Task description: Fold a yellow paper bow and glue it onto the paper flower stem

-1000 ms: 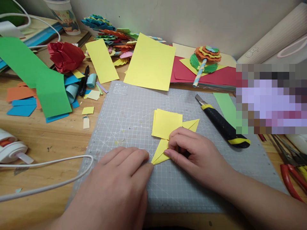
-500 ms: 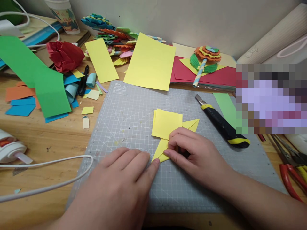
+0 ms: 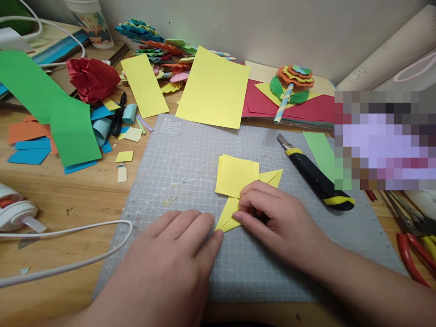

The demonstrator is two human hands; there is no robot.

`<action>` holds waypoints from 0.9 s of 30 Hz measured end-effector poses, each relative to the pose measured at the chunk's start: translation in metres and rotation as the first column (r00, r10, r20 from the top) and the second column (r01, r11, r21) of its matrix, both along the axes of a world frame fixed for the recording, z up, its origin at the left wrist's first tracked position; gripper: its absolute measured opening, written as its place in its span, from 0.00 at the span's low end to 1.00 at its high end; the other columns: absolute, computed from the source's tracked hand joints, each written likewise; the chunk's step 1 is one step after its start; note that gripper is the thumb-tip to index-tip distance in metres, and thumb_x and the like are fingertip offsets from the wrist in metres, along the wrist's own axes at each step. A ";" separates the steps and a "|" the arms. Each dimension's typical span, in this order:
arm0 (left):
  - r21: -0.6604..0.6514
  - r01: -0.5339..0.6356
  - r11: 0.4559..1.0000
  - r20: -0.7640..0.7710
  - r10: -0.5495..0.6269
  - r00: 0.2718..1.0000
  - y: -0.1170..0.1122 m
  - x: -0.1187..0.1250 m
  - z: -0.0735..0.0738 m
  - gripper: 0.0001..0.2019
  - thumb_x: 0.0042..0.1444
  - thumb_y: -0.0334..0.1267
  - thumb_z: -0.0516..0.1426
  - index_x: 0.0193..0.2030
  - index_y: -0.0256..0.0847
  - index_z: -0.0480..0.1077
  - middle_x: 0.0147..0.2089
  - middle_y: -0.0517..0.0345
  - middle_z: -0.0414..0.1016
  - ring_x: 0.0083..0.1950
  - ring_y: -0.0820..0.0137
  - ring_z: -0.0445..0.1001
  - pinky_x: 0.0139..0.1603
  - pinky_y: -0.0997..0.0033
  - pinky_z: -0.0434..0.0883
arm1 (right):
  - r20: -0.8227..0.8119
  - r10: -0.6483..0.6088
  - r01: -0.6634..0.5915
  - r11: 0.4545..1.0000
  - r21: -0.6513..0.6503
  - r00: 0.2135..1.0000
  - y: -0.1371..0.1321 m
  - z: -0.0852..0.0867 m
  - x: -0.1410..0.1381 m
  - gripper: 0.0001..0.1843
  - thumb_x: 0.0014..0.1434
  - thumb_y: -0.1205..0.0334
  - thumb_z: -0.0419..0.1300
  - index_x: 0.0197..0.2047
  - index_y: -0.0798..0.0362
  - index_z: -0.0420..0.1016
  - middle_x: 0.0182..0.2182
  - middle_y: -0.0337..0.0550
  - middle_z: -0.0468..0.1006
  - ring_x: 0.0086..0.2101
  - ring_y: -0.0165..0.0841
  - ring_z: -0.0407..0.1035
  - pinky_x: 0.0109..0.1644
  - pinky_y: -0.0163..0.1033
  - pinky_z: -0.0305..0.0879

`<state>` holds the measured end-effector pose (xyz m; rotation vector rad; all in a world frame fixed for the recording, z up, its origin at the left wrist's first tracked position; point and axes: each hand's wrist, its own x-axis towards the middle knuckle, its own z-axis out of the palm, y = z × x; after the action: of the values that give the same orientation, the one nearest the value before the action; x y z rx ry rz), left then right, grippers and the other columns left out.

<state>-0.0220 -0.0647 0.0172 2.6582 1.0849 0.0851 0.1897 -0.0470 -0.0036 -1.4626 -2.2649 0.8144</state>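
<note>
A folded yellow paper piece (image 3: 229, 216) lies on the grey cutting mat (image 3: 190, 154), with small yellow squares (image 3: 236, 175) stacked just behind it. My right hand (image 3: 275, 218) has its fingers curled and pressed down on the fold. My left hand (image 3: 173, 259) lies flat on the mat, fingers together, its fingertip touching the lower left tip of the folded paper.
A black and yellow utility knife (image 3: 315, 175) lies right of the paper. A yellow sheet (image 3: 214, 88), a yellow strip (image 3: 145, 86), a green strip (image 3: 57, 109), a red paper flower (image 3: 90, 79), a white cable (image 3: 68, 250) and red pliers (image 3: 413, 254) surround the mat.
My left hand's fingertip slid slightly right to the tip of the folded paper. My right hand has stayed in place.
</note>
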 end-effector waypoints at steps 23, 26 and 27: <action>0.080 0.069 0.994 0.026 -0.072 0.997 0.000 0.002 -0.003 0.17 0.55 0.31 0.50 0.50 0.40 0.72 0.38 0.55 0.74 0.38 0.62 0.71 0.36 0.57 0.73 | -0.002 -0.018 0.018 0.999 0.036 1.000 -0.002 -0.005 -0.002 0.08 0.61 0.67 0.55 0.29 0.52 0.63 0.31 0.38 0.68 0.32 0.31 0.61 0.34 0.38 0.55; 0.059 0.089 0.994 -0.003 -0.089 0.996 0.002 0.003 -0.004 0.18 0.55 0.32 0.51 0.52 0.41 0.71 0.40 0.56 0.74 0.40 0.61 0.70 0.38 0.57 0.73 | 0.012 -0.016 0.016 0.999 0.040 1.000 -0.002 -0.005 -0.002 0.08 0.61 0.67 0.55 0.29 0.52 0.63 0.31 0.38 0.68 0.32 0.31 0.61 0.34 0.38 0.55; 0.059 0.086 0.995 -0.010 -0.085 0.996 0.002 0.003 -0.005 0.18 0.55 0.32 0.52 0.52 0.41 0.71 0.40 0.56 0.73 0.40 0.61 0.70 0.38 0.57 0.73 | 0.017 -0.018 0.017 0.999 0.046 1.000 -0.003 -0.004 -0.002 0.08 0.61 0.66 0.55 0.29 0.52 0.63 0.31 0.38 0.68 0.32 0.31 0.61 0.34 0.38 0.55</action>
<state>-0.0193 -0.0626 0.0125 2.7567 0.9839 0.0918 0.1876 -0.0495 -0.0080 -1.4725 -2.2652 0.7426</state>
